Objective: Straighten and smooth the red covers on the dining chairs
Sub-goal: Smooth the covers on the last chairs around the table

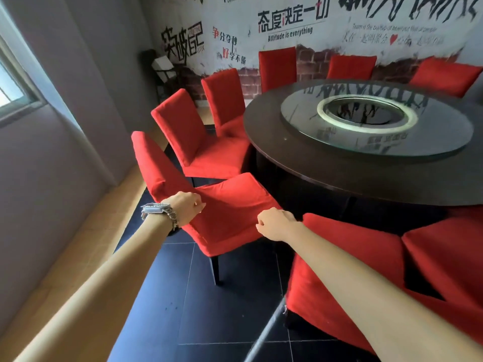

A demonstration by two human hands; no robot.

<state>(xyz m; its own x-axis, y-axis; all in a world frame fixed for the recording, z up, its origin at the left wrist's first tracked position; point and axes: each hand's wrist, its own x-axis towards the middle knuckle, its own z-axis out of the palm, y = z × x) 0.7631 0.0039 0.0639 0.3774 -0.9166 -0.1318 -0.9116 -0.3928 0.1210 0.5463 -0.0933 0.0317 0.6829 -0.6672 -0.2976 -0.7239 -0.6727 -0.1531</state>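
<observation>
The left hand has its fingers curled and it pinches a fold of the red cover at the back of the seat, close to where the backrest begins. The right hand is closed like a fist and grips the same cover at the front corner of the seat, on the side nearer to the round surface. On the left wrist there is a metal wristwatch and a chain bracelet.

The cover is of soft matte cloth, with light wrinkles on the seat between the two hands. It sits on the chair, which has a thin dark leg and stands a little away from the surface, its back leaning toward the grey wall. More chairs in the same red cloth stand around the surface. The surface is dark and smooth, with a round glass turntable on top that reflects the painted wall. The floor is of dark glossy tiles
</observation>
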